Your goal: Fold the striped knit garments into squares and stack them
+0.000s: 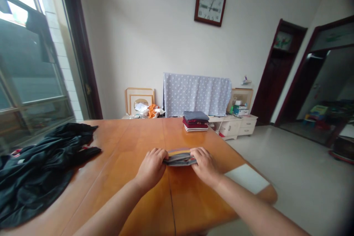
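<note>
Between my two hands is a small folded garment, grey with yellow and purple stripes along its far side. My left hand grips its left end, fingers curled over the cloth. At the opposite end, my right hand pinches the fabric the same way. The garment is low over the wooden table; whether it touches the top I cannot tell. Beyond it stands a neat stack of folded clothes, grey on top with dark red and striped layers below.
A heap of black clothing covers the table's left side. A pale sheet lies near the right edge. Behind the table are a dotted cloth over something tall, a white low cabinet and picture frames.
</note>
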### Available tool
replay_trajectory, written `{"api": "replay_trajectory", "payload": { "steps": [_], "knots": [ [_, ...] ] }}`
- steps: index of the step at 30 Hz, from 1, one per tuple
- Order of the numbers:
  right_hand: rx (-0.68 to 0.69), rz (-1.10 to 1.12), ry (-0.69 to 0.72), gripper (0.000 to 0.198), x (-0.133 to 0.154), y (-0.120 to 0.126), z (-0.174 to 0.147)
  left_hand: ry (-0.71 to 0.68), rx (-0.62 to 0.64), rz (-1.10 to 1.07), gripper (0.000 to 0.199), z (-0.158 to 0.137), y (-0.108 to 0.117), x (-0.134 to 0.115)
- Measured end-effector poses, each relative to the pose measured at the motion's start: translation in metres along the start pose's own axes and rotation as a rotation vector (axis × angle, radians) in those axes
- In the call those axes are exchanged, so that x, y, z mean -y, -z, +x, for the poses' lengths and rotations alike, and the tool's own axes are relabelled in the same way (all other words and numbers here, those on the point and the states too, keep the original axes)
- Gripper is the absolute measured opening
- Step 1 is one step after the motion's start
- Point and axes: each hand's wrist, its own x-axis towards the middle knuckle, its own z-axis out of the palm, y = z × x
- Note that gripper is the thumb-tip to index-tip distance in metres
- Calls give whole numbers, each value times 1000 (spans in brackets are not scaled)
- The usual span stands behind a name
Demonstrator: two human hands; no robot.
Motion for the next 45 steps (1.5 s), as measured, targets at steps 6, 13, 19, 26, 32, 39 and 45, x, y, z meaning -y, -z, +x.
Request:
{"api": "replay_trajectory", "payload": {
  "steps": [6, 13, 19, 26, 32, 39, 45],
  "knots": [
    [154, 60, -20, 42, 13, 8, -69, -23, 176, 77, 32, -58, -9, -16],
    [104, 187, -188, 35, 6, 30, -89, 1, 127, -53, 15, -62, 1, -15],
    [53, 459, -642, 22, -10, 23, -77, 153, -45, -179, 26, -25, -24, 2],
    [289, 768, -1047, 26, -4, 19, -33, 211, -3, -239, 40, 6, -60, 7],
    [281, 782, -973, 16, 1, 12, -16, 150, 80, -239, 47, 13, -68, -1],
    [188, 852, -899, 10, 6, 12, -32, 107, 194, -182, 56, 6, -75, -1],
    [250, 872, -977, 16, -7, 5, -40, 85, 171, -102, 48, 11, -65, -17]
  ]
}}
